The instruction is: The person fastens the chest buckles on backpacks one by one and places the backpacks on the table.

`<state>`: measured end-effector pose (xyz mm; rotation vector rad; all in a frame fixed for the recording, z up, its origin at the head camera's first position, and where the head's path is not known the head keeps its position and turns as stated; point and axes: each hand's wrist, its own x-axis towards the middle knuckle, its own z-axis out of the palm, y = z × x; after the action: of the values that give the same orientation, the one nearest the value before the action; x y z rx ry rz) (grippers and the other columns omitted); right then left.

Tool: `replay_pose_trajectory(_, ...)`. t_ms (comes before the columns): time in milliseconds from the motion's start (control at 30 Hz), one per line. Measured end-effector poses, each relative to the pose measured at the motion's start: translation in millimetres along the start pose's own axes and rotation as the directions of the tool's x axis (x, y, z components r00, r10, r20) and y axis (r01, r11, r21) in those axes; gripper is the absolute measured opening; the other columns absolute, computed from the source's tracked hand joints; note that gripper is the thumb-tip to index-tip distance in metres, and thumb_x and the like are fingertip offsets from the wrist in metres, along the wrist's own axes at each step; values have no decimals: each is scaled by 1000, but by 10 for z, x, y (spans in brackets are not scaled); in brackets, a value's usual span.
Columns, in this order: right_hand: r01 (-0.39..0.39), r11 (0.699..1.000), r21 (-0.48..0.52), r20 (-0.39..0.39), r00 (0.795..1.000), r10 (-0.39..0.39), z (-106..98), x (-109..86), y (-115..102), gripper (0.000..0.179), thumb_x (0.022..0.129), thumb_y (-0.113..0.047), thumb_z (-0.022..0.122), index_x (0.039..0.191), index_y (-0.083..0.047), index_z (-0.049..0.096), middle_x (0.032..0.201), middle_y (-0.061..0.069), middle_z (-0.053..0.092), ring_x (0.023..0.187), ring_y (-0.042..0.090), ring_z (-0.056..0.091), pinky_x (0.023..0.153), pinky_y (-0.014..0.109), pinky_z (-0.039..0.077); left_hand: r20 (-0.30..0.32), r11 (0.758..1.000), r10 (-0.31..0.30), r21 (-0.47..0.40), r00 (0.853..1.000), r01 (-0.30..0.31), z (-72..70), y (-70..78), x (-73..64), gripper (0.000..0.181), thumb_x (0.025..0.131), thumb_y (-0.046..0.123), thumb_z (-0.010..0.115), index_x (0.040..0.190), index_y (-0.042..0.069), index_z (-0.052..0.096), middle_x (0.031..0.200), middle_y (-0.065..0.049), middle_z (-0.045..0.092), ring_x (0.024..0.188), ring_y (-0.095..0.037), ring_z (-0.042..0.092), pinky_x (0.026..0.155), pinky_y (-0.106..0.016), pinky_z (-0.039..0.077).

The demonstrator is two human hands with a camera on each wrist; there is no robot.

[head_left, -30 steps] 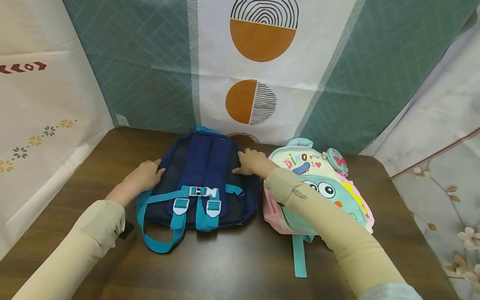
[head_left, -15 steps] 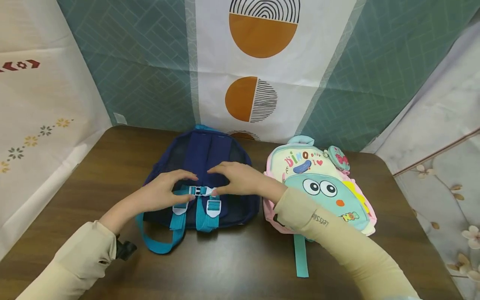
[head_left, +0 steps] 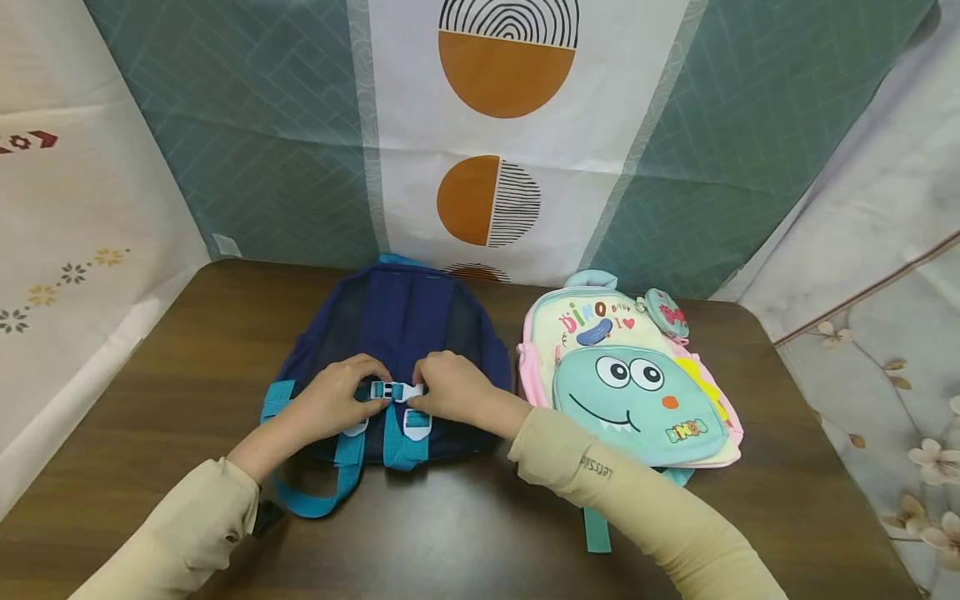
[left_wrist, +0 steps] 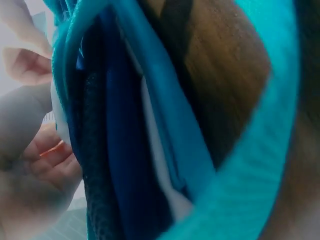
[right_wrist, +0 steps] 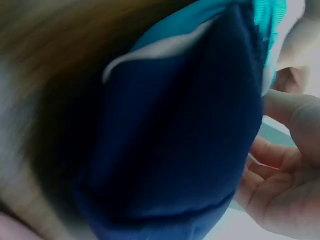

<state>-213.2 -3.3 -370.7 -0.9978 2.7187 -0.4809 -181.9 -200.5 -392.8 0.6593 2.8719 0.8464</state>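
A navy backpack [head_left: 406,317] with teal straps lies on the table, its strap side facing up. A white side-release buckle [head_left: 397,392], its two parts joined, crosses its lower middle on a teal strap. My left hand [head_left: 341,398] pinches the buckle's left end between thumb and fingers. At the other end, my right hand [head_left: 457,388] pinches it the same way. The left wrist view shows the pack's edge with a teal strap loop [left_wrist: 272,150] close to the camera. In the right wrist view the navy side [right_wrist: 175,135] of the pack hides part of the fingers.
To the right lies a pink, cream and mint dinosaur backpack [head_left: 637,404], under part of my right forearm, with a round mint pouch [head_left: 667,313] attached. A patterned cloth [head_left: 292,133] hangs behind the brown table [head_left: 480,533], with pale cloths on both sides.
Both hands have come inward from the navy backpack's side edges to its middle and now pinch the buckle's ends. Both backpacks have stayed on the table.
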Motion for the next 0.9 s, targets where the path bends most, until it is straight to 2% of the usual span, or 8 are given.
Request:
replay_pose_trajectory(133,3,994,108,-71,997,4,23,-14,-2,20,81,-18,72,96,-5,69,76,0,64,63,7,54,57,15,44,-27,997,-6,-81,1000,4,37,-62,35,23,82,15,72,102,8,65,107,-9,63,98,-29,62,80,-41,53)
replay_pose_trajectory(233,56,970,237,-154,988,-19,86,-27,-6,23,81,-14,72,100,-3,70,76,1,64,64,5,55,59,12,45,-16,991,7,-133,1000,-9,17,-105,34,24,84,15,70,106,7,65,108,-10,64,102,-31,61,82,-43,52)
replay_pose_trajectory(333,110,947,303,-225,974,-41,160,-29,-41,26,80,-16,74,102,-4,70,79,2,64,67,5,56,60,10,45,-12,992,18,-126,1000,-20,-30,-126,5,24,85,14,68,108,6,64,108,-12,65,102,-33,61,83,-45,52)
replay_pose_trajectory(433,146,938,315,-283,958,-54,220,-23,-78,29,80,-19,75,104,-5,71,83,2,65,70,5,60,61,9,45,-5,994,38,-106,999,-38,-78,-147,-28,25,86,13,67,109,5,63,108,-14,65,102,-35,61,83,-47,51)
replay_pose_trajectory(633,177,955,237,-371,925,-80,336,2,-108,36,85,-35,68,113,-12,69,98,-2,69,87,4,63,72,10,47,-4,994,77,-81,997,-77,-123,-168,-77,31,87,8,65,116,-1,62,112,-16,64,104,-35,60,79,-43,53)
replay_pose_trajectory(833,273,962,25,-432,870,-235,402,53,-78,39,88,-40,62,115,-12,67,96,-2,71,84,5,65,77,12,46,-70,993,120,4,990,-120,-69,-184,-94,28,83,0,66,111,-3,63,103,-12,65,90,-25,62,70,-33,54)
replay_pose_trajectory(900,272,962,-30,-428,866,-259,409,58,-62,40,87,-40,64,116,-13,67,96,-4,71,83,4,64,79,15,46,-81,991,133,17,988,-132,-51,-187,-77,27,83,-1,66,110,-3,63,101,-11,64,84,-20,60,67,-30,52)
